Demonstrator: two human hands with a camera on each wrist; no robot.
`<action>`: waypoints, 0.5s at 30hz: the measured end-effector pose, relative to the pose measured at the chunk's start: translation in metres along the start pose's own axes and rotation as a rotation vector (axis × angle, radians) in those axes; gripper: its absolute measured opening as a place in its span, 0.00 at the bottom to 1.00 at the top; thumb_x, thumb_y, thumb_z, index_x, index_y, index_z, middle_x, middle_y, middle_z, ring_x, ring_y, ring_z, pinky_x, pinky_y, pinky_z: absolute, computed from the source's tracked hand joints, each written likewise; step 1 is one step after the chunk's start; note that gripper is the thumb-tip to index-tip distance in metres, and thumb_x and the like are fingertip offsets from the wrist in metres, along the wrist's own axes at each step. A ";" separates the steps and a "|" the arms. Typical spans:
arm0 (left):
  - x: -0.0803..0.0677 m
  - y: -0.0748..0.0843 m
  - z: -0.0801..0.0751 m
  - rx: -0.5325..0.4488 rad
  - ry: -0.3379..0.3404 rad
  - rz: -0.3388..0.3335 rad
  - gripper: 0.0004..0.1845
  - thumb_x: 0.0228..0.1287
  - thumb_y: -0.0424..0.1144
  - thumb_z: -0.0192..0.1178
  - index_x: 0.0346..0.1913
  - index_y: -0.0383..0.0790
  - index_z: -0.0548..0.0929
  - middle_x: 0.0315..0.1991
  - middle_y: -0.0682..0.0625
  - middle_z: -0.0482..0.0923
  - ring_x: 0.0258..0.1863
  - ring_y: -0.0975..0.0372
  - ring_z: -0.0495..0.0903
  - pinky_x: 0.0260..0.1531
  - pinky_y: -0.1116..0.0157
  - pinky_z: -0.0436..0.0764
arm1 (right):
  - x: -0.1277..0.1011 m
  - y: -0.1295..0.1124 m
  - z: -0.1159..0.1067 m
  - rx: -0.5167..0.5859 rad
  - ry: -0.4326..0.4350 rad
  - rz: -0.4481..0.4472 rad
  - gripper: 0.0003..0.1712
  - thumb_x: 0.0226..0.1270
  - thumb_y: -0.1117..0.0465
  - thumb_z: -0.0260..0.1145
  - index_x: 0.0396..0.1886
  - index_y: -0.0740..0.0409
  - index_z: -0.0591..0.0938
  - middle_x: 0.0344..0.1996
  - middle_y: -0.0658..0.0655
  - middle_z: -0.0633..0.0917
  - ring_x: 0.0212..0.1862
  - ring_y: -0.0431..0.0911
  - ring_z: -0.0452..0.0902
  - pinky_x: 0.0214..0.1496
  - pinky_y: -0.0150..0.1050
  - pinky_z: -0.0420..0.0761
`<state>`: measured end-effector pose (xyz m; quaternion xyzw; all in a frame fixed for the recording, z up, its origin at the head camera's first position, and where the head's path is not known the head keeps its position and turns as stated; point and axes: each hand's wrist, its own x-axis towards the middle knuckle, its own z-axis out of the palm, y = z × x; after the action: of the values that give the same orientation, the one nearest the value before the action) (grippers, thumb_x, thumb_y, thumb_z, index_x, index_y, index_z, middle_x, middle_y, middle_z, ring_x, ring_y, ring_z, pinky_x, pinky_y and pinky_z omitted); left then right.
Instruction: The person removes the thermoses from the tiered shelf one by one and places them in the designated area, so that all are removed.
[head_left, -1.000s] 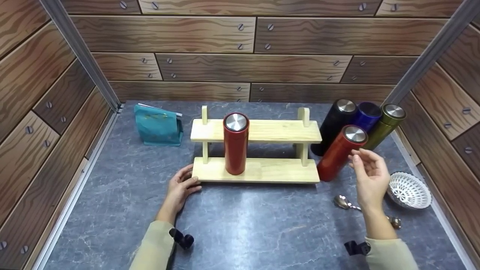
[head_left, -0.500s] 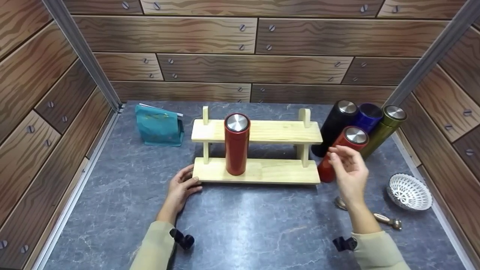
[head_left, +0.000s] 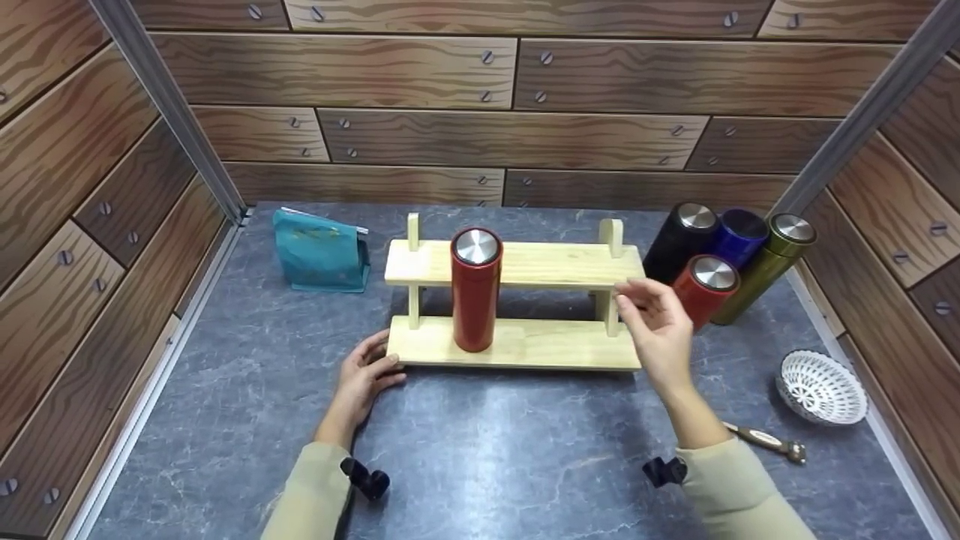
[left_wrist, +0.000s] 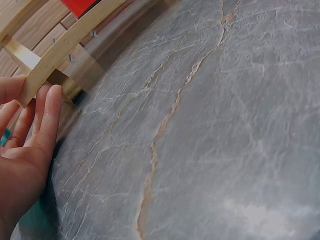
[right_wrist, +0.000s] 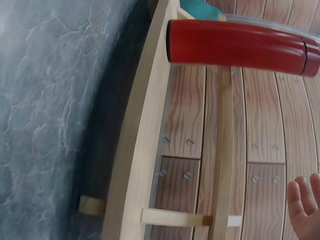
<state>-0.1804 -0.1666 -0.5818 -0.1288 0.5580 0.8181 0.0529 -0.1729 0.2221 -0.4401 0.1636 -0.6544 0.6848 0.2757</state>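
Observation:
A two-tier pale wooden rack (head_left: 517, 343) stands mid-table, also in the wrist views (left_wrist: 60, 50) (right_wrist: 145, 135). A red flask (head_left: 474, 289) (right_wrist: 235, 44) with a steel lid stands upright on its lower board. My left hand (head_left: 366, 373) (left_wrist: 27, 135) rests with straight fingers against the rack's front left corner. My right hand (head_left: 651, 322) hovers empty, fingers loosely bent, before the rack's right post; its fingertips (right_wrist: 302, 207) show in the right wrist view. Behind it stands a second red flask (head_left: 703, 289), partly hidden.
Black (head_left: 681, 236), blue (head_left: 736, 234) and olive (head_left: 766, 266) flasks stand at the back right. A teal pouch (head_left: 321, 251) sits back left. A white lattice bowl (head_left: 820, 388) and a spoon handle (head_left: 765, 439) lie at the right. Wood-patterned walls enclose the grey table (head_left: 480, 450).
My right hand has moved left from beside the second red flask to the rack's right post, now covering the spoon's bowl. The left hand has stayed at the rack's corner.

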 end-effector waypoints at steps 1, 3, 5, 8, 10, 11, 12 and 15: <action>0.000 0.000 0.000 0.000 -0.003 0.001 0.30 0.56 0.26 0.62 0.63 0.38 0.69 0.53 0.39 0.69 0.34 0.53 0.78 0.35 0.56 0.83 | 0.001 0.000 0.003 -0.011 -0.012 0.001 0.16 0.57 0.78 0.63 0.45 0.80 0.73 0.37 0.69 0.81 0.41 0.49 0.80 0.42 0.32 0.79; 0.001 0.000 0.000 -0.001 -0.011 0.004 0.30 0.56 0.25 0.62 0.63 0.37 0.69 0.53 0.39 0.69 0.34 0.53 0.78 0.35 0.56 0.83 | 0.002 -0.001 0.009 -0.033 -0.036 0.006 0.15 0.57 0.77 0.63 0.45 0.78 0.74 0.37 0.70 0.81 0.41 0.50 0.80 0.43 0.33 0.79; 0.000 0.000 0.000 -0.004 -0.014 0.007 0.29 0.56 0.25 0.61 0.63 0.37 0.69 0.52 0.40 0.70 0.34 0.53 0.78 0.35 0.56 0.83 | 0.004 -0.002 0.014 -0.027 -0.059 0.012 0.15 0.57 0.77 0.63 0.45 0.79 0.74 0.38 0.72 0.80 0.42 0.51 0.80 0.44 0.33 0.79; 0.000 0.000 0.000 -0.002 -0.014 0.008 0.29 0.56 0.25 0.61 0.63 0.37 0.69 0.52 0.40 0.69 0.34 0.53 0.78 0.35 0.56 0.83 | 0.005 -0.003 0.023 -0.031 -0.083 0.022 0.16 0.57 0.78 0.62 0.46 0.79 0.73 0.39 0.73 0.79 0.43 0.52 0.79 0.43 0.33 0.80; 0.000 0.000 0.000 -0.005 -0.015 0.006 0.29 0.57 0.25 0.61 0.63 0.37 0.69 0.52 0.39 0.69 0.34 0.53 0.78 0.35 0.56 0.83 | 0.006 -0.005 0.028 -0.031 -0.095 0.030 0.16 0.57 0.80 0.61 0.46 0.80 0.73 0.39 0.74 0.79 0.43 0.52 0.79 0.44 0.34 0.80; 0.001 0.000 0.000 -0.005 -0.015 0.006 0.29 0.57 0.25 0.61 0.63 0.37 0.69 0.52 0.39 0.69 0.35 0.53 0.78 0.35 0.56 0.83 | 0.006 -0.006 0.031 -0.035 -0.103 0.032 0.16 0.56 0.80 0.61 0.46 0.80 0.73 0.39 0.75 0.79 0.44 0.53 0.79 0.44 0.34 0.80; 0.001 0.000 -0.001 -0.007 -0.015 0.004 0.29 0.57 0.25 0.61 0.63 0.37 0.69 0.52 0.39 0.69 0.35 0.53 0.78 0.35 0.56 0.83 | 0.006 -0.007 0.034 -0.042 -0.110 0.034 0.16 0.56 0.81 0.61 0.46 0.80 0.73 0.39 0.75 0.79 0.44 0.53 0.79 0.44 0.34 0.80; 0.001 0.000 -0.001 -0.013 -0.016 0.006 0.29 0.56 0.25 0.61 0.63 0.38 0.69 0.53 0.39 0.69 0.35 0.53 0.78 0.35 0.56 0.83 | 0.005 -0.013 0.044 -0.044 -0.136 0.034 0.17 0.56 0.82 0.60 0.47 0.82 0.71 0.40 0.78 0.77 0.43 0.56 0.78 0.43 0.35 0.80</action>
<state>-0.1806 -0.1677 -0.5828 -0.1211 0.5525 0.8229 0.0542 -0.1754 0.1796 -0.4224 0.1927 -0.6890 0.6622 0.2226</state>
